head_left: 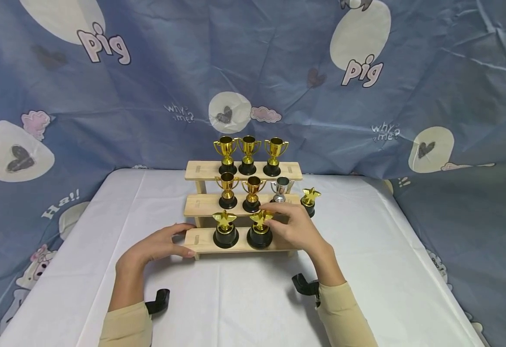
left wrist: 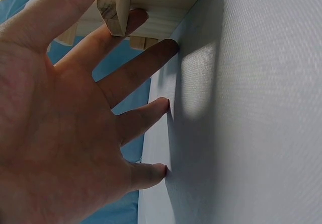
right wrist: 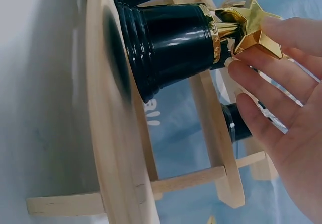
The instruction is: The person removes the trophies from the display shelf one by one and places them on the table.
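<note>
A three-tier wooden display rack (head_left: 198, 206) stands on the white table. On its bottom step are two gold star trophies with black bases, one a left star trophy (head_left: 225, 231). My right hand (head_left: 294, 226) pinches the star of the right star trophy (head_left: 259, 236) between thumb and fingers; its base sits on the board. In the right wrist view the thumb lies against the gold star (right wrist: 251, 27). My left hand (head_left: 157, 246) touches the left end of the bottom step, thumb at the front corner. Its other fingers are straight and spread in the left wrist view.
Cup trophies line the middle step, including a silver cup (head_left: 280, 187), and several gold cups, one a right-hand cup (head_left: 274, 154), stand on top. Another star trophy (head_left: 309, 201) is right of the rack. A blue printed cloth (head_left: 148, 86) hangs behind the table (head_left: 387, 270).
</note>
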`<state>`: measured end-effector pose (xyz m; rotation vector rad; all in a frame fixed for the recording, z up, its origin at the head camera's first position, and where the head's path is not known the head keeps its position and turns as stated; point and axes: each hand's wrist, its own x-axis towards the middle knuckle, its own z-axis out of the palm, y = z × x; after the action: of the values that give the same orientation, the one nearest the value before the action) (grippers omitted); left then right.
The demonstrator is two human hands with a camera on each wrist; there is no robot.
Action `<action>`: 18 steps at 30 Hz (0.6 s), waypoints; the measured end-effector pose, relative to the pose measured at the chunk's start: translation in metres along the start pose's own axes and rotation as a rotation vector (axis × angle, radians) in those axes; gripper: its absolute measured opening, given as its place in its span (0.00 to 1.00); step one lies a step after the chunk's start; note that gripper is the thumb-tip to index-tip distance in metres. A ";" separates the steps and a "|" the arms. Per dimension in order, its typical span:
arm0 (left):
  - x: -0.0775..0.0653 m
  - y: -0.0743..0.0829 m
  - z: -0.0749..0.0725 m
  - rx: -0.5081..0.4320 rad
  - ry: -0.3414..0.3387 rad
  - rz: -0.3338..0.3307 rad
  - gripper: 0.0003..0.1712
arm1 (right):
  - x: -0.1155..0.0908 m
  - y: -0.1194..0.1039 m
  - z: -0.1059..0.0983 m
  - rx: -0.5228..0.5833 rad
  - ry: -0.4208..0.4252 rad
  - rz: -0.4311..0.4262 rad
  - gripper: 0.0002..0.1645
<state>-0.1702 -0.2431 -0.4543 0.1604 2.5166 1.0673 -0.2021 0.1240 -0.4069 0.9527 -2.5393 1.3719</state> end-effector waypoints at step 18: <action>-0.002 0.002 -0.001 0.003 -0.001 0.015 0.48 | -0.005 0.007 -0.021 0.052 0.029 0.050 0.20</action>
<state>-0.1691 -0.2430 -0.4517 0.1807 2.5202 1.0687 -0.2064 0.1450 -0.4015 0.8768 -2.5350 1.4606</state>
